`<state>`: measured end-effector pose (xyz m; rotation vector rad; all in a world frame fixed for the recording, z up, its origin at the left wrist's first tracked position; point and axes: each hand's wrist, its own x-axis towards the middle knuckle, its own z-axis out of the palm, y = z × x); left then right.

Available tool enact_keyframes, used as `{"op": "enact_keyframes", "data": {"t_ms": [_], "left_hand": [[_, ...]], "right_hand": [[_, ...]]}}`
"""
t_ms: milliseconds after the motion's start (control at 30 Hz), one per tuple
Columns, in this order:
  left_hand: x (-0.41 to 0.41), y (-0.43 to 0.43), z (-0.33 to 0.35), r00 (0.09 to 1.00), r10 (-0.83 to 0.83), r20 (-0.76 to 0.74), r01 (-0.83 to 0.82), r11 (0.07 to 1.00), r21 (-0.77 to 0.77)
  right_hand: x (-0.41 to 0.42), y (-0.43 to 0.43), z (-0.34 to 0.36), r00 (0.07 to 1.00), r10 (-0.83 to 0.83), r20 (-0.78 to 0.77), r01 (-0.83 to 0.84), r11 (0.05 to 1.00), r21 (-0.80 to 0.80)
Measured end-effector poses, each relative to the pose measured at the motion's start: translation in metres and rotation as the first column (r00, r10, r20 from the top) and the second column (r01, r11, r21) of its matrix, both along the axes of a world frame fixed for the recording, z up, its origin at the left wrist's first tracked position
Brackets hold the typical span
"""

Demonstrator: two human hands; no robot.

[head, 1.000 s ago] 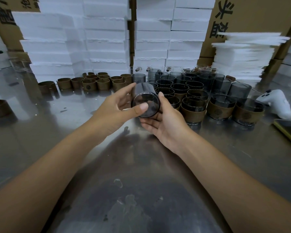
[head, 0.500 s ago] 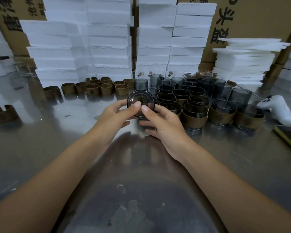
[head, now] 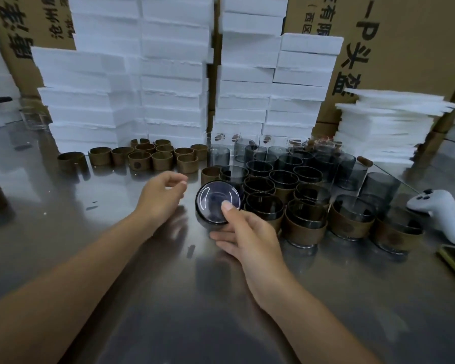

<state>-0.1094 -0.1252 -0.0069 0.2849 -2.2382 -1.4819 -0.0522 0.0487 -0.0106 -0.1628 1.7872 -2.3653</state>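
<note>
Head: glass base camera-ward (axis tilted)

**Item counts**

One left hand, one right hand. One held dark glass. Loose brown sleeves: about fourteen. Clustered glasses: twenty-plus, exact count unclear. Foam block stacks: at least four. Foam sheet pile: one. White controller: one.

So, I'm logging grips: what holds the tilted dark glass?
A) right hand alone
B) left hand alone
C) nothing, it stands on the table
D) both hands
A: the right hand grips the dark glass, thumb on its round end, while the left hand is apart from it and holds nothing.
</note>
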Motion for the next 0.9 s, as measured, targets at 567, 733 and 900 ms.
{"op": "enact_keyframes", "data": {"t_ms": [567, 733, 900], "left_hand": [[-0.100, -0.013, 0.000, 0.987, 0.128, 0.094, -0.058, 0.842, -0.536], [-0.057, -0.018, 0.003, 0.989, 0.149, 0.013, -0.124, 0.867, -0.483], [0.004, -0.007, 0.013, 0.981, 0.083, -0.174, -0.126, 0.959, -0.254]], "right_hand": [[0.001, 0.000, -0.003, 0.998, -0.005, -0.067, 0.006, 1.000, 0.016], [0.002, 0.000, -0.003, 0.998, 0.005, -0.057, -0.001, 0.998, 0.065], [0.004, 0.000, 0.000, 0.997, -0.004, -0.082, 0.014, 0.994, 0.112]]}}
